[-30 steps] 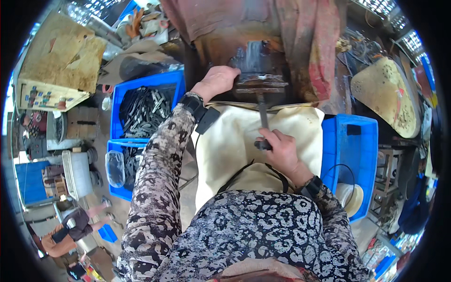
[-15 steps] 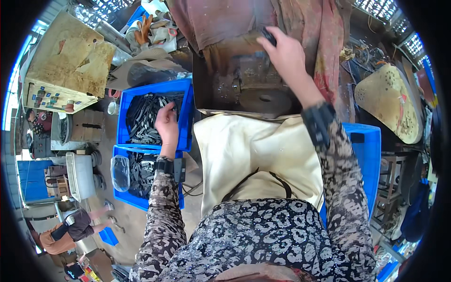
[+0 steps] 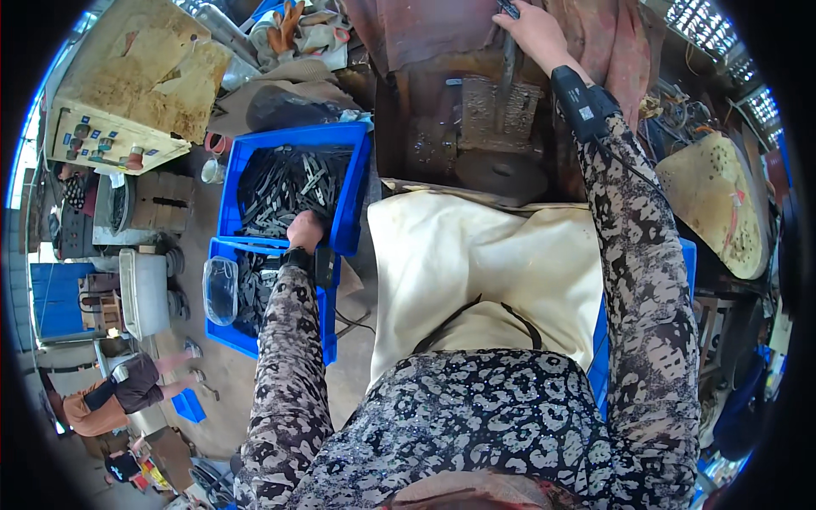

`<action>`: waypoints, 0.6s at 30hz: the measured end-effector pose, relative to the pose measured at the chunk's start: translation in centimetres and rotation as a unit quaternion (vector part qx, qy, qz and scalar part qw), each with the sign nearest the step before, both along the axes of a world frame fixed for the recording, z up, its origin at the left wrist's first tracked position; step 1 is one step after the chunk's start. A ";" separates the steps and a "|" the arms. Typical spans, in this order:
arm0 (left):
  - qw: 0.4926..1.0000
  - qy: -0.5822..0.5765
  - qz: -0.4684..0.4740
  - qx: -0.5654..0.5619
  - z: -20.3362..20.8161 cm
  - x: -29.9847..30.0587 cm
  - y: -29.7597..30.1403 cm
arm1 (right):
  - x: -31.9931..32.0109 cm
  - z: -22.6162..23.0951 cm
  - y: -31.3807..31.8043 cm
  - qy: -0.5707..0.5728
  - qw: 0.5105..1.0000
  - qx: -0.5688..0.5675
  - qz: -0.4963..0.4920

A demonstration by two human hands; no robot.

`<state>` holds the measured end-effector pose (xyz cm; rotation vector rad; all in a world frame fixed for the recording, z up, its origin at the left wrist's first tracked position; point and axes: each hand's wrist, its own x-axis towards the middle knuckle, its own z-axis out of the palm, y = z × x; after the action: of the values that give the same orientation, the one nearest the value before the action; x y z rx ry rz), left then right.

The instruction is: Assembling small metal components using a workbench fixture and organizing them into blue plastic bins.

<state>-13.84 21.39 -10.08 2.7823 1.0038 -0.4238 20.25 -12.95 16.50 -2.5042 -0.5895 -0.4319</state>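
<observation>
My left hand (image 3: 304,231) is down at the near edge of the upper blue bin (image 3: 361,191), among many thin dark metal pieces (image 3: 285,191). Its fingers look curled; what they hold, if anything, is hidden. High up at the far side, my right hand (image 3: 537,34) is closed round a dark handle (image 3: 508,8). A rod (image 3: 508,64) shows just below that handle. Beneath it is an open brown metal box, holding a wet-looking block (image 3: 500,115) and a round grinding wheel (image 3: 500,174).
A second blue bin (image 3: 330,327) of dark pieces stands nearer, with a clear plastic container (image 3: 221,291) on its side. A cream apron (image 3: 484,255) covers my lap. Left stands a stained control box (image 3: 127,93); right, a tan guard (image 3: 718,204). Another person (image 3: 127,395) is far left.
My left hand has dropped from above the upper bin toward its near edge, into the pieces. My right hand has moved up and away, with the dark handle still in it. The view has shifted slightly.
</observation>
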 end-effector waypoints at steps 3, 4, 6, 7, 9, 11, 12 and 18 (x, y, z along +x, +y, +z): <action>1.000 0.019 -0.014 -0.006 0.2 0.1 -0.5 | 0.0 -0.3 0.4 -0.018 1.000 -0.006 0.013; 1.000 0.002 -0.009 -0.022 -0.2 0.2 -0.5 | 0.0 -0.4 0.3 -0.027 0.999 -0.008 0.017; 0.998 -0.035 -0.003 -0.051 -0.6 0.7 -0.1 | 0.8 -1.0 -0.4 -0.032 0.999 -0.001 0.012; 0.998 -0.038 -0.010 -0.050 -0.9 1.2 0.1 | 1.4 -1.4 -0.9 -0.037 0.999 0.007 0.009; 0.999 -0.046 0.017 -0.004 -2.5 0.4 0.4 | 1.0 -2.7 -1.3 -0.038 0.999 0.015 0.014; 0.998 -0.047 0.031 0.016 -3.5 -0.2 1.0 | -0.9 -4.9 -2.7 -0.033 0.998 0.046 -0.002; 0.998 -0.033 0.045 0.021 -3.4 -0.4 1.2 | -2.3 -6.0 -3.6 -0.016 0.999 0.050 0.007; 0.981 -0.077 0.059 0.167 0.0 1.5 -1.4 | -7.7 -11.3 -10.8 0.059 0.995 0.045 -0.061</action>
<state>-12.35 20.01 -10.11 2.9610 1.2988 -0.0220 12.58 -23.74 5.20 -2.4665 -0.3640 -0.3446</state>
